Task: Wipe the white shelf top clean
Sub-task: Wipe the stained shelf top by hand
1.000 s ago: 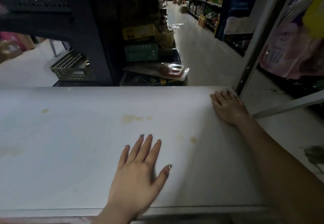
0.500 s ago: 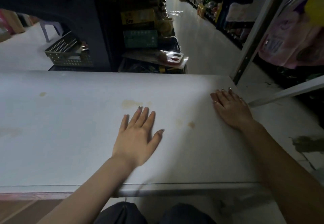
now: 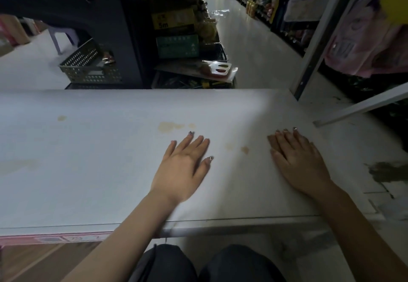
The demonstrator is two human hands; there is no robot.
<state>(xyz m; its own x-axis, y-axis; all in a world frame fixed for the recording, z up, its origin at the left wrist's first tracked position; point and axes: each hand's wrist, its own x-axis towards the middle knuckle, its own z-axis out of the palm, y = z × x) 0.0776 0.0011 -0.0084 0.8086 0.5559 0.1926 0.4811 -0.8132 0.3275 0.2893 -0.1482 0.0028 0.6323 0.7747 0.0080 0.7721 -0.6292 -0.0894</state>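
Sliding forward from the near edge over the past second, the left hand [image 3: 180, 171] lies flat on the white shelf top [image 3: 88, 160], palm down, fingers straight, grasping nothing. Its fingertips stop just short of a yellowish stain [image 3: 166, 126]. The right hand [image 3: 300, 162] has drawn back from the far right corner and also rests palm down with straight fingers, holding nothing, near the shelf's right end.

Between the two hands sit two small tan spots [image 3: 244, 149]. Well to the left of the left hand, near the far edge, is another small mark [image 3: 61, 118]. The shelf top spreads under both hands and runs out of view to the left. Behind the wrists, its front edge carries a pink label strip [image 3: 44, 238], left of the left forearm. Below that edge show the person's knees in dark trousers [image 3: 167, 264].

Beyond the fingertips, past the far edge, stand a perforated basket [image 3: 88, 67] and stacked goods along a dim store aisle [image 3: 242, 45]. A grey metal upright [image 3: 320, 38] rises beyond the right hand, with pink packages [image 3: 364, 45] to its right.
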